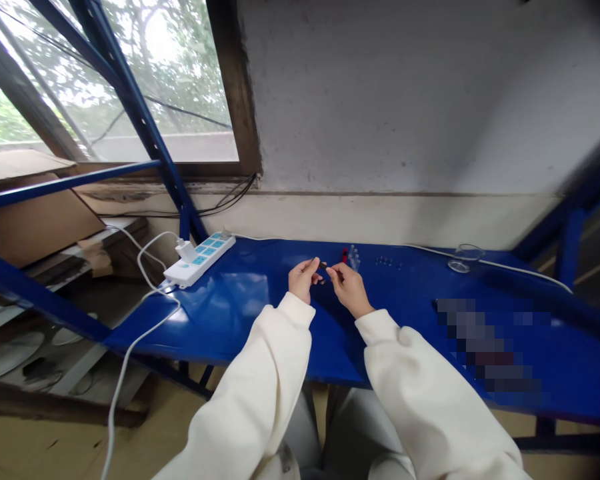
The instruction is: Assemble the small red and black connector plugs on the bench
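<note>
1) A pale wall [405,100] rises behind the scene, its lower band a creamier tone
2) A blue table [260,333] stretches along the wall, glossy with light at its left
3) A window [190,87] at upper left looks out on green trees, crossed by blue metal bars [150,127]
4) A person in white sleeves [260,373] sits at the table, both forearms reaching in over its near edge
5) A white power strip [200,260] with blue sockets lies on the table's left part, one white plug [185,250] standing in it
6) The left hand [303,279] holds a narrow pinch on a small dark item, over the middle of the table
7) The right hand [351,288] meets it from the other side, thumb and finger pressed narrowly on the item's right end
8) A clear round container [459,265] sits near the back edge, well right of the hands
9) Clear tubes [354,257] cluster just behind the right hand, beside a red object [345,255]
10) The small dark item [323,265] is between the two hands' fingertips, its details too small to tell
</note>
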Demonstrator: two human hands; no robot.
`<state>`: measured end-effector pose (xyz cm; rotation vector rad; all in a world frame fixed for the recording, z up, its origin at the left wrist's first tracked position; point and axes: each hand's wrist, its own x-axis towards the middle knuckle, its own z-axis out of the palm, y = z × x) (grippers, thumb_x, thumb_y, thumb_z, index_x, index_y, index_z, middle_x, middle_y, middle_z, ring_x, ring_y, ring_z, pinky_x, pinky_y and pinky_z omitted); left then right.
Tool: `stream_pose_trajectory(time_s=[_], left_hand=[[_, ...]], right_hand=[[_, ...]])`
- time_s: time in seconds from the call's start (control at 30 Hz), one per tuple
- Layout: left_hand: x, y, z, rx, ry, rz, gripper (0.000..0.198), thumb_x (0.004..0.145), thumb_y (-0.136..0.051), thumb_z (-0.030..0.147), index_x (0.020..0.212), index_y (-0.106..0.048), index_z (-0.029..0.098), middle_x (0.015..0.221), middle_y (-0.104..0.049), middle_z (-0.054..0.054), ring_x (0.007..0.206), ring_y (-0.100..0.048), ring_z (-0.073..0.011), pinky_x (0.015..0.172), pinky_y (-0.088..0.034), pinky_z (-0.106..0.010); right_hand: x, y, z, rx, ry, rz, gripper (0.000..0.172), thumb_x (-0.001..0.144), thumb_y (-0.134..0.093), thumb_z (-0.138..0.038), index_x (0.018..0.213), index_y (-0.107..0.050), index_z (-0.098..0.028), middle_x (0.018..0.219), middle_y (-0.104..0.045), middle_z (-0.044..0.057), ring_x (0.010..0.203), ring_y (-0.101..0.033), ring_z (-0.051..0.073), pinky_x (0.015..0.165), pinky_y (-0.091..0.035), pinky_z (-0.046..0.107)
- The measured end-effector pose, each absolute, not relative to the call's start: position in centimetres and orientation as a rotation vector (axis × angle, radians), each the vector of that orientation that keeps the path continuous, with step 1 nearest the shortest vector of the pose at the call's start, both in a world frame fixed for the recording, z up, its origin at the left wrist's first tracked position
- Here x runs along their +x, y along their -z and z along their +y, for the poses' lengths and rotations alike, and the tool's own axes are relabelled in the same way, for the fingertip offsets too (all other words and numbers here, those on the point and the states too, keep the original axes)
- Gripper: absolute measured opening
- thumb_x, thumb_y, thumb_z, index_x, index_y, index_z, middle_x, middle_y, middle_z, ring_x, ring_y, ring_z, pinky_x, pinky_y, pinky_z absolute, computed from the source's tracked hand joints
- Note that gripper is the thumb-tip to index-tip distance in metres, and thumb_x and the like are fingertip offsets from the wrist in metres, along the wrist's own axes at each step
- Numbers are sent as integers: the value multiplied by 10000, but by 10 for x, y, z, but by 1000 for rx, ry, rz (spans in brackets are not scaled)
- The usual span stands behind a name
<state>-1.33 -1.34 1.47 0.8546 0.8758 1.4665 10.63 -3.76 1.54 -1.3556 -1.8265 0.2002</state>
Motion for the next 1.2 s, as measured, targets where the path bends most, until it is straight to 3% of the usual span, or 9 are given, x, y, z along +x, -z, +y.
stream_pose_trajectory(time_s=[0.3, 0.5, 0.77, 1.2], left_hand=[[-14, -10, -11, 855, -1522, 918, 371, 578, -676, 428, 739, -607, 102, 688, -616, -45, 430, -466, -41, 409, -302, -188], [-15, -10, -11, 848, -1541, 947, 371, 574, -668, 453, 697, -607, 108, 654, -609, -36, 411, -442, -33, 404, -296, -185], [-16, -10, -11, 828, -1581, 999, 393, 552, -675, 468, 672, -592, 103, 610, -577, -18, 405, -424, -28, 401, -290, -182], [-18, -13, -11, 796, -1603, 1027, 408, 528, -683, 474, 670, -593, 102, 622, -588, -26, 387, -423, -22, 393, -280, -189]], right_hand=[[100, -17, -39, -1533, 95, -1946, 367, 882, -258, -394, 863, -546, -167, 813, -605, 58, 639, -542, 132, 533, -284, 222], [97, -15, -39, -1564, 284, -2016, 437, 894, -205, -396, 834, -561, -151, 760, -592, 69, 582, -515, 128, 517, -242, 241], [96, -12, -37, -1469, 423, -2010, 407, 899, -235, -363, 775, -559, -150, 714, -582, 50, 542, -489, 102, 517, -235, 241], [96, -11, -39, -1423, 401, -1955, 329, 880, -318, -373, 786, -559, -170, 707, -599, 17, 524, -495, 92, 512, -250, 229]])
